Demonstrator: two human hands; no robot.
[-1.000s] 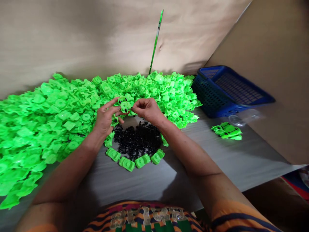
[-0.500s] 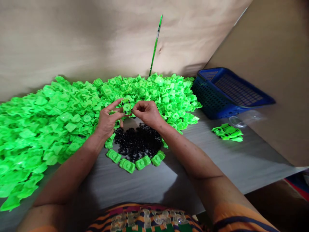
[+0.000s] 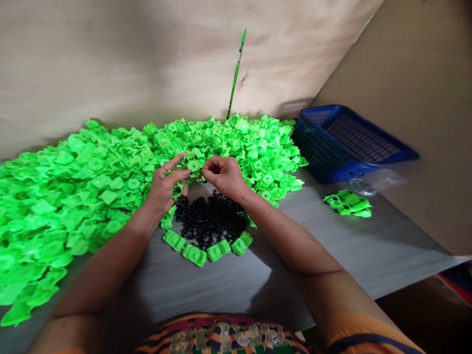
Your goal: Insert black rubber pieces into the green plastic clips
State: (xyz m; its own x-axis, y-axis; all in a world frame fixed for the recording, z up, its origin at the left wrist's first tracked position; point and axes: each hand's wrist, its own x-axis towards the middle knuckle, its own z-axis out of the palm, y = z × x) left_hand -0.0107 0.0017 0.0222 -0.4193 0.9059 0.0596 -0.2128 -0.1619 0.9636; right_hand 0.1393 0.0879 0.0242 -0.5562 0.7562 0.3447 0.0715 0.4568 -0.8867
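Observation:
Between the fingers of my left hand (image 3: 165,182) is a green toy car body (image 3: 192,162), its underside turned toward me, with a black wheel axle across one end. A second green piece (image 3: 177,191) shows lower down in the same hand. My right hand (image 3: 223,174) pinches at the lower right edge of the car body, fingertips on a small black wheel axle there. Below the hands lies a heap of black wheel axles (image 3: 210,219). Several green car bodies (image 3: 194,254) form a curved row along its near side.
A large pile of green car bodies (image 3: 92,182) spreads along the wall. At the right stand a blue plastic basket (image 3: 324,152) and a clear plastic cup (image 3: 363,186). Green cars with black axles (image 3: 348,202) lie nearby. A thin green strip (image 3: 236,73) rises behind the pile.
The hands stay at nearly the same spot on the car body, with only slight finger movement. The whole view has shifted a little.

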